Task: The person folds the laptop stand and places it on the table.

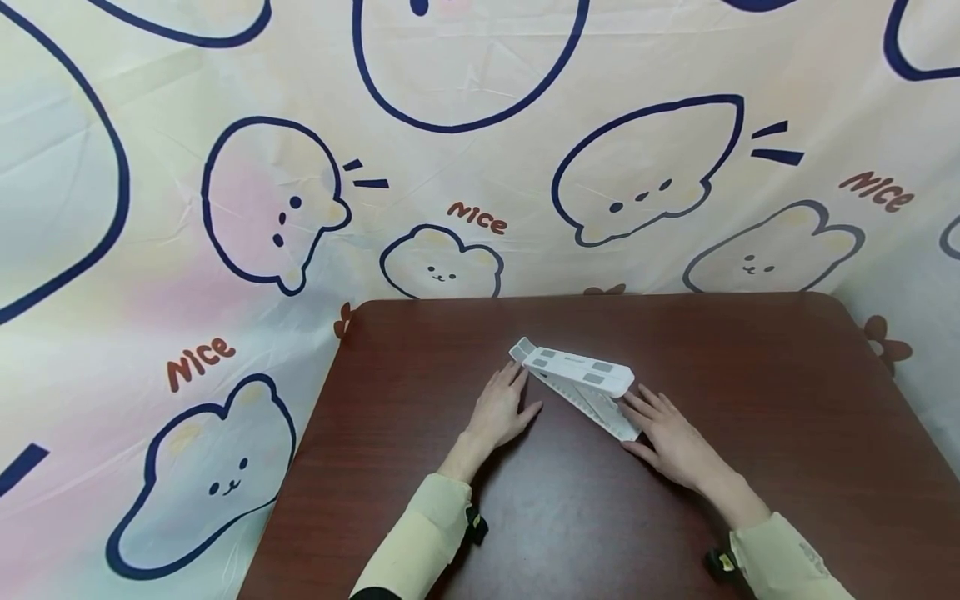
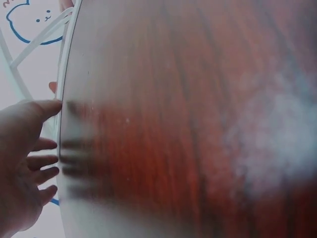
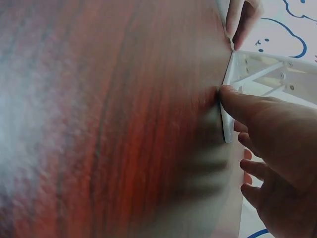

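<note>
A pale cloth (image 1: 442, 179) with blue-outlined cartoon bears and the word "Nice" hangs at the far side and the left side, and also at the right edge. Before it stands a dark brown wooden table (image 1: 570, 525) with rounded far corners. From the near side come two light yellow-green sleeves, the left sleeve (image 1: 423, 529) and the right sleeve (image 1: 783, 562).

A white folding stand (image 1: 577, 370) is on the table, a little right of the middle. It is partly unfolded: its two long bars meet at the far left end and spread apart toward the near right, and thin struts (image 3: 260, 73) go between them.

The left hand (image 1: 495, 410) is open, its fingers reaching to the joined end and its thumb spread away from the stand. The right hand (image 1: 675, 442) is also open, with fingers loosely extended around the near right end; its thumb touches the end of the lower bar (image 1: 611, 425).

A small dark device (image 1: 476, 527) is at the left wrist, and a similar one at the right. The smallest things are grey pads (image 1: 602, 366) on the upper bar.
</note>
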`<act>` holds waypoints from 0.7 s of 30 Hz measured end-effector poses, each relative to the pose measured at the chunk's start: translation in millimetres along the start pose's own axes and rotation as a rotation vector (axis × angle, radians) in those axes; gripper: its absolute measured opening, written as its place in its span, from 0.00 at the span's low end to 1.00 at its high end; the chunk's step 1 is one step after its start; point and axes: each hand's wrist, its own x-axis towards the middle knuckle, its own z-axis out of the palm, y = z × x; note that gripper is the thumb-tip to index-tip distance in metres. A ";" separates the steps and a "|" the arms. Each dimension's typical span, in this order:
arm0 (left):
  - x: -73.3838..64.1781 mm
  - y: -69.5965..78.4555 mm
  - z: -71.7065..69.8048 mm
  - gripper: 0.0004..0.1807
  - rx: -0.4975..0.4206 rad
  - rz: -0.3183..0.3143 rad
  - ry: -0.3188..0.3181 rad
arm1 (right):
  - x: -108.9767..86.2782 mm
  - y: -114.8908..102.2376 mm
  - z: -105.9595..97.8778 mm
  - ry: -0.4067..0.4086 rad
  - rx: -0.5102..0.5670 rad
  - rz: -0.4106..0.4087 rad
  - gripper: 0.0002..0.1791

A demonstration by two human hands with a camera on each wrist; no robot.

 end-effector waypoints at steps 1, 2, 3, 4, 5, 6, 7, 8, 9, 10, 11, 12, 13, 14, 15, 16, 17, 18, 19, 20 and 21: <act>0.5 -2.0 2.7 0.40 0.002 0.005 -0.002 | -0.6 -1.0 0.3 0.004 -0.007 -0.006 0.35; 1.1 -3.5 4.7 0.41 0.015 0.010 -0.007 | -1.2 -1.9 0.7 0.008 -0.013 -0.011 0.35; 1.4 -4.6 6.0 0.41 0.031 0.015 -0.011 | -1.6 -2.7 1.1 0.014 -0.017 -0.016 0.35; 1.6 -6.3 8.3 0.41 0.033 0.020 -0.010 | -2.2 -3.4 1.7 0.021 -0.022 -0.021 0.35; 1.8 -7.2 9.0 0.42 0.046 0.028 -0.008 | -2.8 -4.0 2.5 0.030 -0.027 -0.027 0.35; 2.2 -8.0 9.5 0.41 0.047 0.030 -0.014 | -3.4 -4.7 3.5 0.039 -0.033 -0.035 0.35; 2.4 -8.2 8.8 0.42 0.041 0.030 -0.019 | -3.9 -5.3 4.1 0.050 -0.040 -0.043 0.35; 2.8 -8.6 8.5 0.41 0.026 0.029 -0.029 | -4.7 -6.0 5.0 0.059 -0.050 -0.051 0.35; 2.9 -8.4 7.2 0.42 0.009 0.026 -0.043 | -5.4 -6.5 6.1 0.069 -0.059 -0.059 0.35; 1.6 -3.6 -0.5 0.42 0.012 0.026 -0.057 | -6.2 -7.2 7.4 0.076 -0.065 -0.067 0.35; 1.9 -3.3 -2.5 0.43 -0.010 0.022 -0.072 | -6.9 -7.9 8.6 0.084 -0.066 -0.073 0.35; 1.7 -2.5 -5.0 0.43 -0.035 0.017 -0.087 | -7.5 -8.6 9.8 0.090 -0.069 -0.078 0.35; 1.5 -1.5 -7.8 0.43 -0.062 0.012 -0.095 | -8.1 -9.2 10.9 0.095 -0.070 -0.079 0.35; 1.0 -0.2 -10.5 0.43 -0.090 0.005 -0.098 | -8.6 -9.6 12.0 0.098 -0.070 -0.078 0.35; 0.4 2.9 -15.3 0.42 -0.095 -0.003 -0.106 | -8.7 -9.6 13.1 0.100 -0.067 -0.077 0.35; -0.4 6.6 -20.5 0.42 -0.101 -0.011 -0.106 | -9.0 -10.1 13.7 0.101 -0.062 -0.072 0.34; -0.1 6.4 -19.9 0.40 -0.128 -0.028 -0.102 | -9.0 -10.4 14.3 0.102 -0.056 -0.066 0.34; -2.1 10.4 -23.4 0.39 -0.131 -0.042 -0.086 | -9.2 -10.5 14.8 0.101 -0.052 -0.059 0.34; -3.8 14.8 -26.8 0.38 -0.134 -0.061 -0.071 | -9.3 -10.5 15.2 0.098 -0.048 -0.051 0.34; -5.3 18.5 -29.0 0.36 -0.124 -0.081 -0.054 | -9.3 -10.4 15.6 0.095 -0.043 -0.044 0.35; -7.2 23.8 -33.7 0.35 -0.108 -0.105 -0.049 | -9.2 -10.3 15.8 0.093 -0.036 -0.038 0.35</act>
